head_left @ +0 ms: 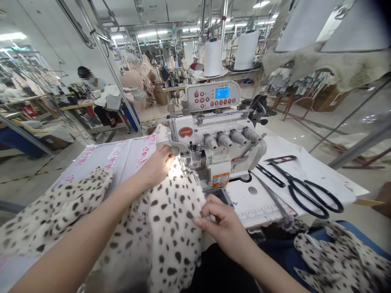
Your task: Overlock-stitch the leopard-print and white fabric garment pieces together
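Observation:
A cream fabric with dark spots point(174, 228) lies in folds across the table and my lap, running up to the presser foot of a white overlock sewing machine point(210, 138). My left hand point(156, 166) presses down on the fabric just before the needle area, fingers closed over it. My right hand point(221, 226) pinches the fabric's edge between thumb and fingers, close to the front of the machine. The needle and feed area are partly hidden behind a clear guard.
Black-handled tailor's scissors point(308, 197) and a ruler point(259, 213) lie on the white table to the right. More spotted fabric point(342, 260) sits at lower right. Thread cones point(213, 58) stand behind the machine. A co-worker point(91, 83) sits at a far station on the left.

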`<action>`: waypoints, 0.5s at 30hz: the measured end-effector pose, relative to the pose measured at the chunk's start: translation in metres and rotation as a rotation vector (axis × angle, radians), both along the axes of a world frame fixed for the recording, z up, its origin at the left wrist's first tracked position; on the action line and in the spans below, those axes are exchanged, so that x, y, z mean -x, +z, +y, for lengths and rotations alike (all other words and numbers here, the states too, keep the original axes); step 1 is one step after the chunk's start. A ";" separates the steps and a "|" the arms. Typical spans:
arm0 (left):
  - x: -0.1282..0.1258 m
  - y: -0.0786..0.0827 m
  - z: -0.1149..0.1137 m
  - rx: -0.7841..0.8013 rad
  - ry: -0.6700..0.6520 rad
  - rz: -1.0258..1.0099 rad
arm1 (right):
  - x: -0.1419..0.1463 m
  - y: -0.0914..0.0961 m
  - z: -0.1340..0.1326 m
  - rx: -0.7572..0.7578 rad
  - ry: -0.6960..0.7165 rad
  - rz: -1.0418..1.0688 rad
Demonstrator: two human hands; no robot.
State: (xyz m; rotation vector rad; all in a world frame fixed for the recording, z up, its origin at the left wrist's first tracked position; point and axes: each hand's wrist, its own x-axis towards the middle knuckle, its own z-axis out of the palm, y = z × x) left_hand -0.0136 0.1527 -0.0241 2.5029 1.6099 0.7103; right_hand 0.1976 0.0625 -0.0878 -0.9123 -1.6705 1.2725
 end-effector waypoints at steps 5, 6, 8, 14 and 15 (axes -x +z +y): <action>0.009 -0.003 0.031 -0.090 -0.106 0.029 | 0.014 0.002 0.013 0.019 -0.062 0.046; 0.011 -0.002 0.038 -0.115 -0.111 0.031 | 0.017 0.002 0.015 0.020 -0.078 0.060; 0.012 0.003 0.045 -0.172 -0.081 0.019 | 0.023 -0.001 0.016 0.030 -0.105 0.094; 0.006 0.003 -0.060 -0.424 0.173 -0.124 | 0.013 -0.021 -0.003 0.327 -0.046 0.302; 0.003 -0.009 -0.094 -0.396 0.144 -0.151 | 0.008 -0.025 -0.009 0.390 0.045 0.266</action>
